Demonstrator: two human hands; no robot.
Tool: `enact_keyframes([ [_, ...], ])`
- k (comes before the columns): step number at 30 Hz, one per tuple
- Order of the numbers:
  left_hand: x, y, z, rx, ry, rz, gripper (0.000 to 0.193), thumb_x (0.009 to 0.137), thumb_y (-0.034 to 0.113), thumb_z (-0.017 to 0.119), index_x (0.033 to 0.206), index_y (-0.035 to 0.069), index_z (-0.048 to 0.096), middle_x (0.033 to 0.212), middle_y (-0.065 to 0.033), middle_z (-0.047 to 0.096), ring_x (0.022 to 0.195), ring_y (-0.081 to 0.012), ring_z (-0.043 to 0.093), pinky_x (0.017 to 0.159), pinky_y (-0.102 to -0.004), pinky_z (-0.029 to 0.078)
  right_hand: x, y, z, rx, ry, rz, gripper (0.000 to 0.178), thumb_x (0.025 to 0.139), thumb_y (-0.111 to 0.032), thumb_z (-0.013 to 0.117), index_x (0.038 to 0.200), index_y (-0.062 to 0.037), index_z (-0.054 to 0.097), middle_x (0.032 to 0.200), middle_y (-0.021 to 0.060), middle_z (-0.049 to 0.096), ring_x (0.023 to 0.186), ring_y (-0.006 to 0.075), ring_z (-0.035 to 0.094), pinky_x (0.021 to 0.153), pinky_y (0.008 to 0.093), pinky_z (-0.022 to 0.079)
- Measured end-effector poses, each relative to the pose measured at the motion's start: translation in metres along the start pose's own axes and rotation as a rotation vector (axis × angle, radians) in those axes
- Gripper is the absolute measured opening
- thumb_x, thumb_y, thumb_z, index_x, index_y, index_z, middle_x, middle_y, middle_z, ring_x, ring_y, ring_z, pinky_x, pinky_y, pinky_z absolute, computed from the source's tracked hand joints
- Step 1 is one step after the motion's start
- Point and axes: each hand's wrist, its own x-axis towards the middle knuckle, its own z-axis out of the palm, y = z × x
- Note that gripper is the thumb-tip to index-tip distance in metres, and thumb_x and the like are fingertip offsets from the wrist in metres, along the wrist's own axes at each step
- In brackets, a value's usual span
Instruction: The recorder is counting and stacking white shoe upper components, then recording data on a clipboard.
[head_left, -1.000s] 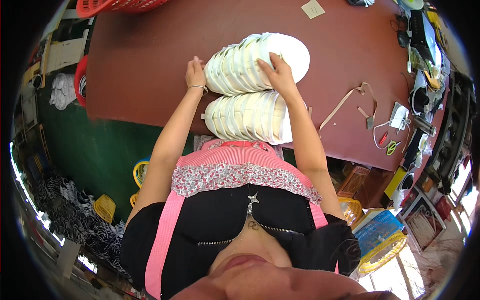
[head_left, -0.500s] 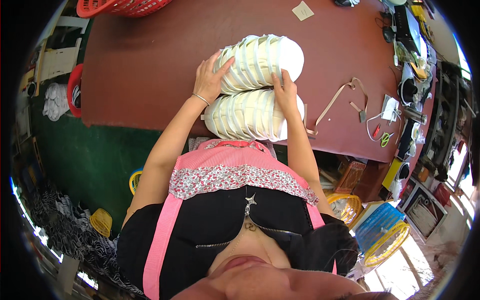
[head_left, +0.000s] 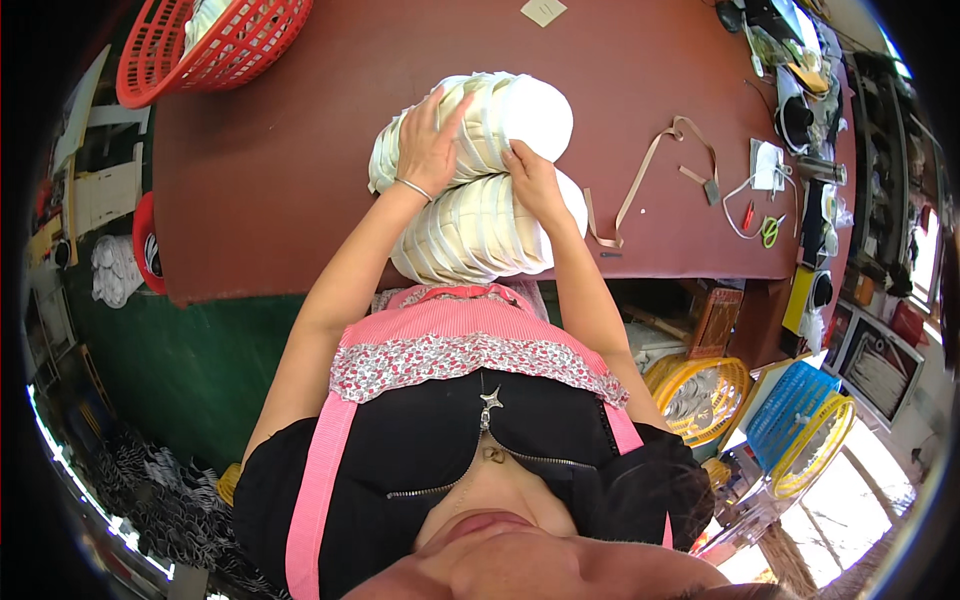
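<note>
Two long stacks of nested, rounded cream pieces with white edges lie side by side on a brown-red table [head_left: 330, 150]. My left hand [head_left: 430, 150] lies across the left part of the far stack [head_left: 490, 105], fingers stretched and apart. My right hand [head_left: 535, 180] is at that stack's right end, where the two stacks meet. Its thumb and fingers close on the edge of the far stack; some fingers are hidden. Closer to my apron, the near stack [head_left: 470, 235] sits under my wrists.
A red basket [head_left: 240, 60] with white pieces stands at the far left. To the right lie a beige strap [head_left: 645, 180], green-handled scissors [head_left: 771, 231], a small red tool [head_left: 748, 214] and a bottle [head_left: 825, 170]. Yellow baskets [head_left: 700, 395] stand below the table on the right.
The view has shifted, bringing more of the red basket in. My left hand reaches further over the far stack. My right hand stays at its right end, and both stacks now slant more.
</note>
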Motion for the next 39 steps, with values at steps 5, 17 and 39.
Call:
enact_keyframes([
  [5,0.009,0.002,0.002,0.089,-0.114,0.166,0.066,0.085,0.000,0.055,0.141,0.033,0.049,0.144,-0.0150,0.041,0.132,-0.0329,0.042,0.112,-0.0536,0.030,0.001,0.007,0.001,0.031,-0.022,0.000,0.029,0.098,-0.021,0.055,0.118,-0.0003,0.060,0.092,0.0211,0.067,0.083,0.0297,0.064,0.080,0.0354,0.049],
  [17,-0.080,-0.022,-0.052,-0.349,0.018,-0.151,0.030,0.088,0.013,0.065,0.116,0.003,0.061,0.112,-0.0141,0.064,0.107,-0.0331,0.059,0.095,-0.0402,0.046,-0.015,0.008,-0.011,-0.196,0.184,-0.250,0.065,0.089,-0.036,0.068,0.141,-0.0041,0.046,0.133,0.0175,0.056,0.127,0.0309,0.049,0.107,0.0466,0.028],
  [39,-0.103,0.067,-0.029,-0.025,-0.394,-0.451,0.056,0.081,0.042,0.071,0.116,0.002,0.053,0.129,-0.0206,0.049,0.118,-0.0400,0.048,0.098,-0.0478,0.040,-0.101,0.045,-0.017,-0.018,0.328,-0.044,0.051,0.091,-0.022,0.068,0.130,0.0051,0.051,0.121,0.0225,0.062,0.113,0.0331,0.059,0.097,0.0428,0.045],
])
